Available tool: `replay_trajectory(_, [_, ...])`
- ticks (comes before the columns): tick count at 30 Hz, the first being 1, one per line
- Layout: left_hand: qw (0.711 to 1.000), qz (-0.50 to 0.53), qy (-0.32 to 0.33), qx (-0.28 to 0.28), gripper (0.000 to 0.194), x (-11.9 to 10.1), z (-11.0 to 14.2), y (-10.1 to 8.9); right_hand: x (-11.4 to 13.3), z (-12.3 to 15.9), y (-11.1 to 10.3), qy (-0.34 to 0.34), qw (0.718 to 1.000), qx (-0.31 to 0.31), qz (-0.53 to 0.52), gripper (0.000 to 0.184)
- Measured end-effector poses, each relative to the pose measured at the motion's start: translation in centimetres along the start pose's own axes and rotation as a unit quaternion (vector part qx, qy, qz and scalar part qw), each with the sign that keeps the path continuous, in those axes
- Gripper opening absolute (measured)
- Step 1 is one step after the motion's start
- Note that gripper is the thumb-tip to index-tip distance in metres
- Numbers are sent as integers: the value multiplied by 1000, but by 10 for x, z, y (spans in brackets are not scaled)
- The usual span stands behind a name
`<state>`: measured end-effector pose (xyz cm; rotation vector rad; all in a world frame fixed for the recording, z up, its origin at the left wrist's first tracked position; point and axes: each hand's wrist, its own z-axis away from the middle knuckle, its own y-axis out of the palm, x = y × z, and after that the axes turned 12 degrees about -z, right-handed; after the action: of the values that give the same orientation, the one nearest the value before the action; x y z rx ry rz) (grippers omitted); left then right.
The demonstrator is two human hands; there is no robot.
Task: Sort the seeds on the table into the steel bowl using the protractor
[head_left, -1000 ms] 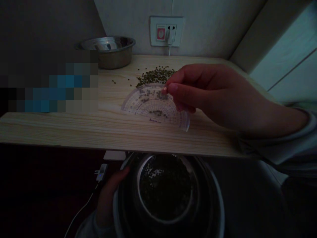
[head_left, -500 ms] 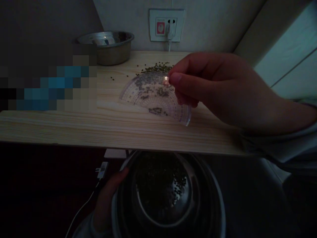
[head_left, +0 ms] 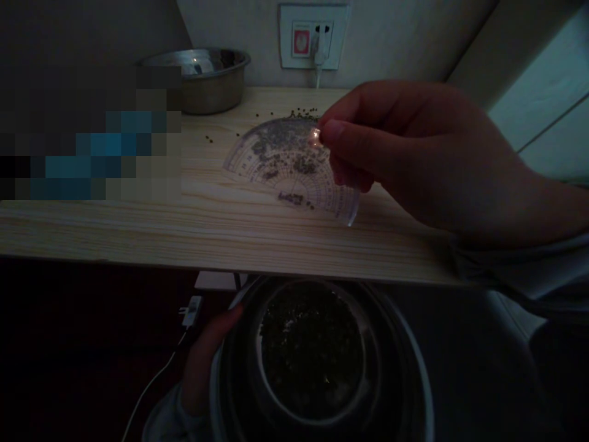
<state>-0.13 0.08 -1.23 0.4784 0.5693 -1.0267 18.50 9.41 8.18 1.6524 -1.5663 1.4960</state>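
Pinched between the thumb and fingers of my right hand (head_left: 405, 141) is a clear half-round protractor (head_left: 257, 159), tilted over the wooden tabletop (head_left: 184, 227). Small dark green beans (head_left: 304, 113) lie on the wood behind it, and more show through the plastic. Below the table's front edge, my left hand (head_left: 207, 350) grips the left rim of a large metal basin (head_left: 426, 380). Many of the same beans (head_left: 313, 350) cover the basin's bottom. Most of the left fingers are hidden under the basin.
A smaller metal bowl (head_left: 216, 92) stands at the back left, beside a blurred-out patch. On the wall is a socket (head_left: 315, 37) with a plug in it. A white plug and cable (head_left: 191, 312) hang below the table at the left.
The protractor has moved slightly back over the bean pile, covering more of it. In the basin the beans have spread across the bottom, and the basin has shifted a little right.
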Motion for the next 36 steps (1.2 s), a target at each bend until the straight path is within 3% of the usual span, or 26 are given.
replay_trajectory(4, [999, -22, -33, -17, 17, 1, -3, -2, -1, 0, 1, 0, 1000, 3, -14, 14])
replay_trajectory(12, [995, 0, -92, 28, 19, 3, 5, 2, -4, 1, 1, 12, 997, -1, -76, 8])
replay_trajectory(16, [998, -7, -66, 8, 24, 2, 8, 6, -5, 1, 0, 6, 997, -4, -82, 8])
replay_trajectory(22, [999, 11, -30, -11, 13, 11, -5, 1, -4, 2, 1, 16, 996, -21, -87, 11])
replay_trajectory(31, [998, 29, -18, 57, 15, 4, -14, -7, -21, -14, -17, 35, 999, 0, -31, 22])
replay_trajectory(36, [999, 28, -11, 35, 17, -3, -12, -7, -29, -13, -21, 28, 999, -25, 31, 23])
